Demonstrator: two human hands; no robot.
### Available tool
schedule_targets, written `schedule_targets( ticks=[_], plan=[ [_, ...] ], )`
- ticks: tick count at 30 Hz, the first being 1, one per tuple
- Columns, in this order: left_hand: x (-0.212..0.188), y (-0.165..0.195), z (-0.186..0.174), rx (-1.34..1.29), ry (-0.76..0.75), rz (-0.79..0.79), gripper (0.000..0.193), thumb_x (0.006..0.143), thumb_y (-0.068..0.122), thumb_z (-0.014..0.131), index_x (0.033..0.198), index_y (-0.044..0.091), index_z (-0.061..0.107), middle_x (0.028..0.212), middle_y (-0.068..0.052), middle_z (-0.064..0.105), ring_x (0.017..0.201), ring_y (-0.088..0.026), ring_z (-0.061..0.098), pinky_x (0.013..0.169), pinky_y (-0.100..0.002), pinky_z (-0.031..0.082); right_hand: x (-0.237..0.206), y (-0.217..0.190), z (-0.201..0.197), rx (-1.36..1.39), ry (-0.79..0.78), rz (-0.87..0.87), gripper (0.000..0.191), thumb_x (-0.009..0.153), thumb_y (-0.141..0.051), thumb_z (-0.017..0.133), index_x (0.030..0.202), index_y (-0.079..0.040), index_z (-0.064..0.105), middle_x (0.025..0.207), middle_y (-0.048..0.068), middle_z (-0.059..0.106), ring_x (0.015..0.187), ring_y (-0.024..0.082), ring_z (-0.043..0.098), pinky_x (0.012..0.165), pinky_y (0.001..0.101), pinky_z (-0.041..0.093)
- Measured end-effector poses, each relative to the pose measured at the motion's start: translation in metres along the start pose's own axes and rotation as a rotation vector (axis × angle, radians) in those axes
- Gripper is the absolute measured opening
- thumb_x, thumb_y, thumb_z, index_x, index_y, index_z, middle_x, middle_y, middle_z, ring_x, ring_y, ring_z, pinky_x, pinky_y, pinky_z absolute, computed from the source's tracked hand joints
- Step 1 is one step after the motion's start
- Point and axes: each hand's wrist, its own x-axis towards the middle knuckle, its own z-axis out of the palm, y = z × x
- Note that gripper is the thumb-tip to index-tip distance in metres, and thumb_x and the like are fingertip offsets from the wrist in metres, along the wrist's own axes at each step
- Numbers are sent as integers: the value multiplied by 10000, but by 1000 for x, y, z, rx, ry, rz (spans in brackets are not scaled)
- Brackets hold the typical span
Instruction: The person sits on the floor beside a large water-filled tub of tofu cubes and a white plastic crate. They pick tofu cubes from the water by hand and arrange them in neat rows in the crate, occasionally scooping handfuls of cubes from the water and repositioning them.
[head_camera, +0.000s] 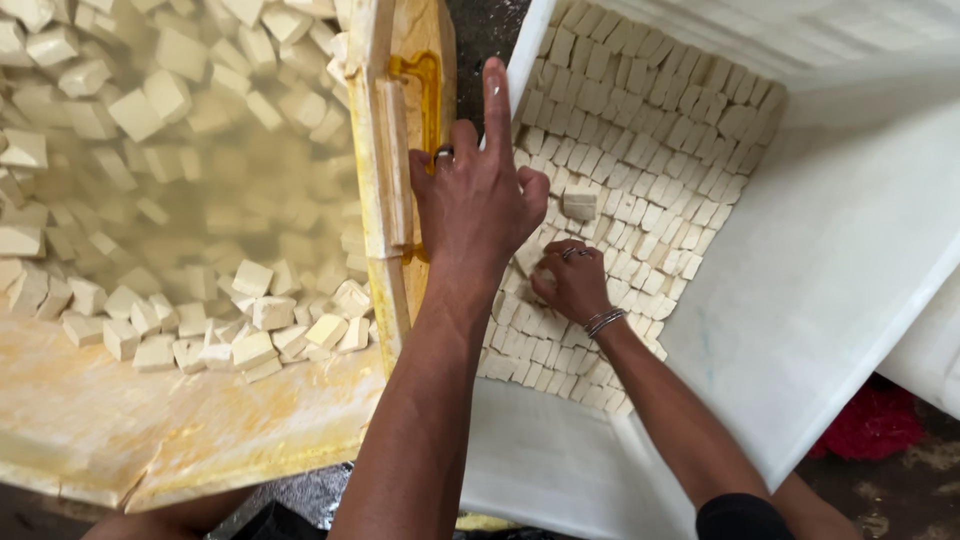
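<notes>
Tofu cubes (640, 190) in white tub (830, 260), right hand (572, 282) fingers seemingly around one, left hand (478, 200) splayed.

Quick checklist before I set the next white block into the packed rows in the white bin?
1. Right hand low on the packed blocks, fingers curled: ok.
2. Whether it grips a block: cannot tell.
3. Left hand clear of the rows, spread near the bin edge: ok.
4. One loose block sits above its row: not ok.
5. White bin has bare floor left: ok.
6. Blocks floating in the yellow tub: ok.
</notes>
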Motion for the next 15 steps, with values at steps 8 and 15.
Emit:
schedule_targets(
  ticks=[8,15],
  plan=[
    [1,0,0,19,35,-5,1062,759,315,669,1623,170,68,994,-161,626,647,-339,672,958,-655,409,65,38,-40,-356,190,-168,393,728,-124,767,1109,-138,673,1265,99,670,1190,315,623,971,509,448],
    [-1,-2,5,-1,40,2,1053,768,315,658,1632,173,73,1005,-177,621,672,-356,672,998,-650,405,54,37,-33,112,-15,230,357,904,-255,767,1142,-54,593,1028,179,667,819,342,685,699,456,577]
  ],
)
